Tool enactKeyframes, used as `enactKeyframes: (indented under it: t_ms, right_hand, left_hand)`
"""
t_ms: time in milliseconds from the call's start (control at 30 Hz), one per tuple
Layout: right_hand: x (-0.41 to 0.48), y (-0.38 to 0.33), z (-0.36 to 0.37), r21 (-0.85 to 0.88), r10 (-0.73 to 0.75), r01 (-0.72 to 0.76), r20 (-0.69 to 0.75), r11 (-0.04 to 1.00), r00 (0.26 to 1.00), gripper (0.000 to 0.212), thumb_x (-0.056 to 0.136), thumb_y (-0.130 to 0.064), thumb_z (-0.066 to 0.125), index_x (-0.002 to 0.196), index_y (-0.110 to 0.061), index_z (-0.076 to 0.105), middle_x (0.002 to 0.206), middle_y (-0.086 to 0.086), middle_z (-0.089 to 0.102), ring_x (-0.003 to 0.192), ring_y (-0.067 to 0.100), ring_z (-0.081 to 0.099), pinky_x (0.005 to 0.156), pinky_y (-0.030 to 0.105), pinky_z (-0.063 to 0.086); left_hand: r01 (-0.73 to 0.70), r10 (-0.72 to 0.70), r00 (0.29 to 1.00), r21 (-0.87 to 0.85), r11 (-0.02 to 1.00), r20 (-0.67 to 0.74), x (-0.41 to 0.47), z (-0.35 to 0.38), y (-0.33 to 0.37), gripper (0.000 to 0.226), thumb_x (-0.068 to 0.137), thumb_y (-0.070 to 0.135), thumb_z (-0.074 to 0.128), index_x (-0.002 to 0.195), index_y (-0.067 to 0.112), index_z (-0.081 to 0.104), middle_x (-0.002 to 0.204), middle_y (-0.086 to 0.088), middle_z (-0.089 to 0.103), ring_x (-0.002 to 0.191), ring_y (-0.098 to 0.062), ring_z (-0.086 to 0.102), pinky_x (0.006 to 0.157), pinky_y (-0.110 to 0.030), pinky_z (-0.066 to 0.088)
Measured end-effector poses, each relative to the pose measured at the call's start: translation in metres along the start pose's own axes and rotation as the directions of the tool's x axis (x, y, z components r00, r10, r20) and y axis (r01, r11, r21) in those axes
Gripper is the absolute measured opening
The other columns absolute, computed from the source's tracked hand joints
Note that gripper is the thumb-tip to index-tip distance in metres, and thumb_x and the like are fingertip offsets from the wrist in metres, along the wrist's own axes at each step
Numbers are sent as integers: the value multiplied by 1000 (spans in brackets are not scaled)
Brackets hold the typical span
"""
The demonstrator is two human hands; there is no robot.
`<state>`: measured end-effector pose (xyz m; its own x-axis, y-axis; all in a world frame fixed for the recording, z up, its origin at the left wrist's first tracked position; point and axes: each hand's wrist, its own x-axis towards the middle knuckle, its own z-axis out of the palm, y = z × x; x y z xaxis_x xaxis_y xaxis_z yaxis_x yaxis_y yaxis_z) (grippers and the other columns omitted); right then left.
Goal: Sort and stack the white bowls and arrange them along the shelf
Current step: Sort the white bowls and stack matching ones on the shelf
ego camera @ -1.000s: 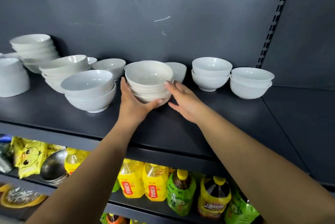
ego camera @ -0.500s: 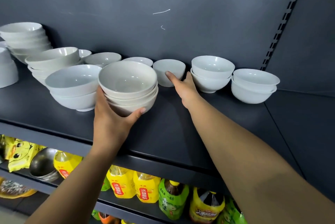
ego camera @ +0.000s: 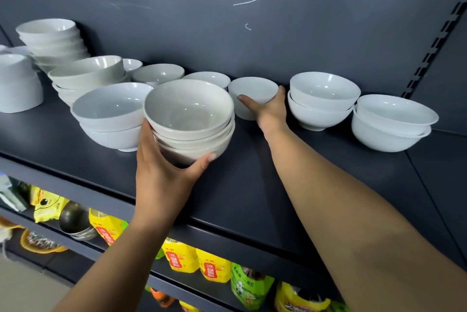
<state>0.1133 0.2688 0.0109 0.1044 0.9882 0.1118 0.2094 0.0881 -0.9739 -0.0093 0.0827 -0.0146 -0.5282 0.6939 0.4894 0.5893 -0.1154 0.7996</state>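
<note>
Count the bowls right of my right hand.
4: two in the near stack beside the right hand, two in the far stack farther right. Nested bowls could hide more.

One head-worn wide-angle view, close, forward-down onto shelf [ego camera: 242, 185].

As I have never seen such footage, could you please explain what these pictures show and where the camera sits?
No machine: a person wears a wide-angle camera on the head, looking down at their bare arms. The left hand grips a stack of off-white bowls from underneath, over the dark shelf. The right hand reaches further back and curls round a small white bowl by the rear wall. More white bowls stand along the shelf, such as a two-bowl stack on the right. Bottles stand on the shelf below.
</note>
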Motion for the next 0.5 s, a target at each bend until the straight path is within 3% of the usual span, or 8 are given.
enactKeyframes:
  t_ms: [267, 500]
  right_hand:
    - [-36, 3, -17, -95, -72, 75, 30, 993, 997, 77, 68, -41, 78, 124, -11, 35, 129, 4, 50, 118, 21, 47, 85, 24, 34]
    - [-52, 8, -34, -106, -111, 115, 46, 988, 993, 75, 66, -44, 78, 122, -13, 39, 124, -1, 52, 115, 18, 49, 92, 27, 40]
  left_hand:
    - [-16, 16, 1000, 25, 1000, -8, -1, 0, -4, 108, 58, 43, 83, 144, 18, 23, 145, -1, 40, 134, -18, 36, 108, -45, 35]
    - [-28, 28, 1000, -5, 1000, -4, -1, 1, -3, 105, 62, 37, 82, 145, 15, 21, 147, -2, 36, 137, -17, 31, 111, -41, 31]
